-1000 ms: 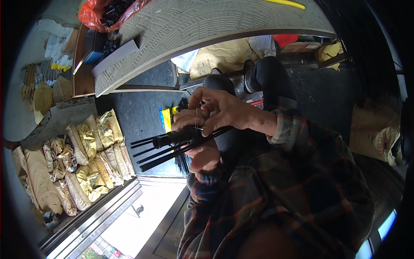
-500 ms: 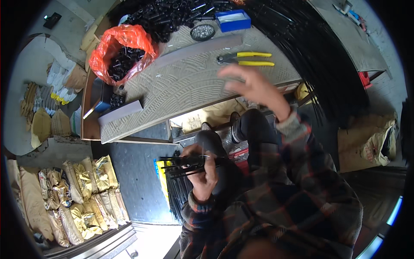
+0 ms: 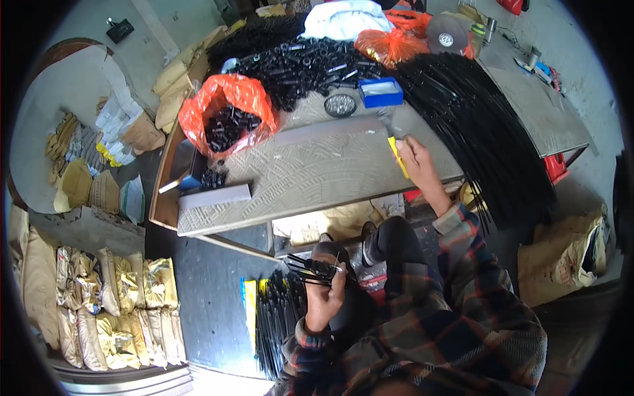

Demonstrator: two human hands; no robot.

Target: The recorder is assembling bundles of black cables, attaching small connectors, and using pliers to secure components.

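Observation:
My right hand [image 3: 421, 168] is closed round the yellow-handled cutting pliers [image 3: 399, 157] over the right part of the work table. Their jaws are blurred. Low over my lap, my left hand [image 3: 325, 302] grips a small bunch of thin black rods [image 3: 308, 269], its thumb pressed on them. The rods fan out to the left, and a thin bright strand stands up near the thumb. Below and left of that hand, many long black rods [image 3: 279, 317] stand in a bundle beside a yellow and blue sheet.
On the table [image 3: 297, 171] sit a red plastic bag [image 3: 265, 125] of black parts, a dish of small metal pieces [image 3: 340, 105], a blue box [image 3: 381, 101] and a heap of black tubes [image 3: 297, 66]. Long black rods [image 3: 482, 125] overhang its right edge. Wrapped packages [image 3: 119, 303] lie left.
My right hand has taken hold of the cutting pliers, which lay loose on the table before. My left hand keeps the rods, now turned slightly. The view has shifted, showing more of the table's far side.

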